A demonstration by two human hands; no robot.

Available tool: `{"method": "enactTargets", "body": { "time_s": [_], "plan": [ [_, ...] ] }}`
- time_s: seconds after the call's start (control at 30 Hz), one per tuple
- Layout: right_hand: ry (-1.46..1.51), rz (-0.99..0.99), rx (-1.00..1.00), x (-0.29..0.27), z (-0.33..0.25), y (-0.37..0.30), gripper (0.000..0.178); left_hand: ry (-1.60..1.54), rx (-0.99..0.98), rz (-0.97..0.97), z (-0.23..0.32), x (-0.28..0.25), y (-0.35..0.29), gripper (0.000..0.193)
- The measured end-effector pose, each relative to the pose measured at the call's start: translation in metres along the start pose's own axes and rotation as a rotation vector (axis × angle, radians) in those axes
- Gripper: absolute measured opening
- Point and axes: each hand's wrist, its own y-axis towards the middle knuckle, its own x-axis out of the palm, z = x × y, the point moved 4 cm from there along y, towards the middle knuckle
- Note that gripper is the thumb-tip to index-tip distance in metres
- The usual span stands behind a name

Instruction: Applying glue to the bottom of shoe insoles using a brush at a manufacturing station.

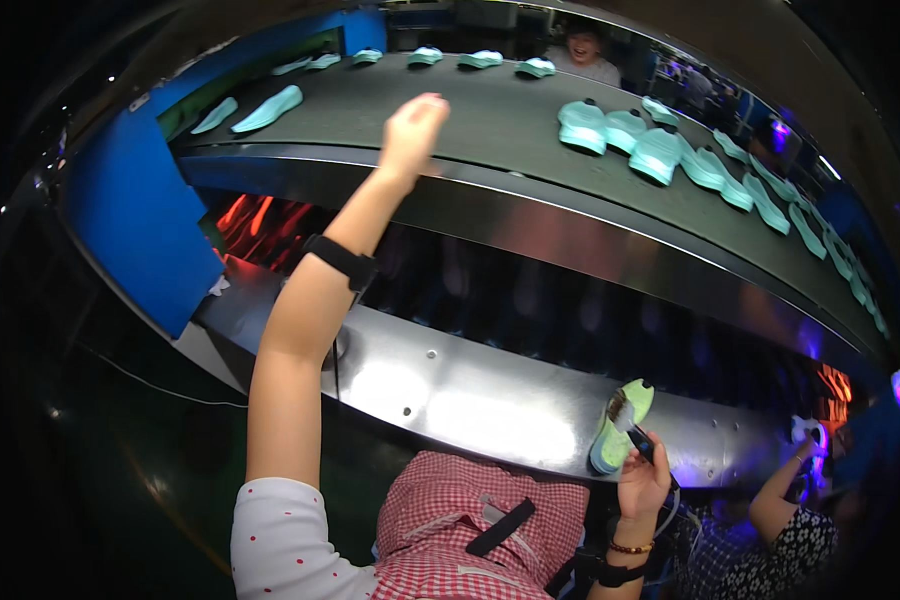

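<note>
Grips one black-handled brush [640, 440] in the right hand [644, 485], fingers closed round the handle, bristles over one yellow-green sole [638, 397]. Lies, that sole, on the metal bench [490, 385], long axis slanting from near the front edge away and rightward, dark spot at the far end; cannot tell toe from heel, midsection being partly hidden behind the brush. Holds the left hand [415, 130] above the dark conveyor belt [510, 120], fingers loosely bent; cannot tell open from closed. Counting mint soles [268, 108]: two at left, six along the far side, more crowded at right, merging uncountably toward the rim.
</note>
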Motion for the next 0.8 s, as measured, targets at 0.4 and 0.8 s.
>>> {"method": "enactTargets", "body": {
  "time_s": [0.4, 0.8],
  "plan": [
    [-0.137, 0.063, -0.052, -0.013, -0.007, -0.003, 0.022, 1.226, 0.346, -0.566, -0.012, 0.174, 0.035, 0.07],
    [-0.238, 0.095, -0.111, -0.024, -0.022, 0.008, 0.023, 0.517, 0.711, -0.193, 0.052, 0.12, -0.056, 0.019]
  ]
}}
